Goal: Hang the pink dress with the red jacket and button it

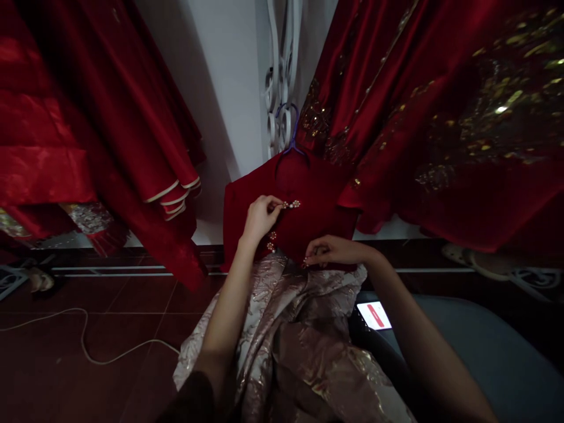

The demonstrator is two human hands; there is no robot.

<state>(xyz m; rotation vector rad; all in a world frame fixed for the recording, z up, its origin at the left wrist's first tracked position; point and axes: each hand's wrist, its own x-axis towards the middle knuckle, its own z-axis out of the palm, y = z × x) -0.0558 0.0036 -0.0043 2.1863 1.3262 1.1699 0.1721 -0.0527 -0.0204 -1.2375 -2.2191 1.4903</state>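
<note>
A dark red garment (317, 194) hangs in front of me on a purple hanger (294, 138). My left hand (261, 218) pinches one end of a flower-shaped bead ornament with pearls (292, 204), held against the garment's upper front. Below that hand, more bead flowers (272, 241) show on the red cloth. To the right, my right hand (330, 251) has its fingers closed on a small gold-toned bead piece (304, 264), low on the garment; its exact shape is too small to tell. Shiny pinkish-gold brocade fabric (264, 294) is bunched over my lap beneath both hands.
Red garments (145, 117) hang at left, and a gold-sequinned red one (396, 123) at right. A white scrolled metal stand (277, 76) is behind the hanger. A lit phone (373, 315) rests on a grey seat (480, 346). A white cable (110, 359) crosses the tiled floor.
</note>
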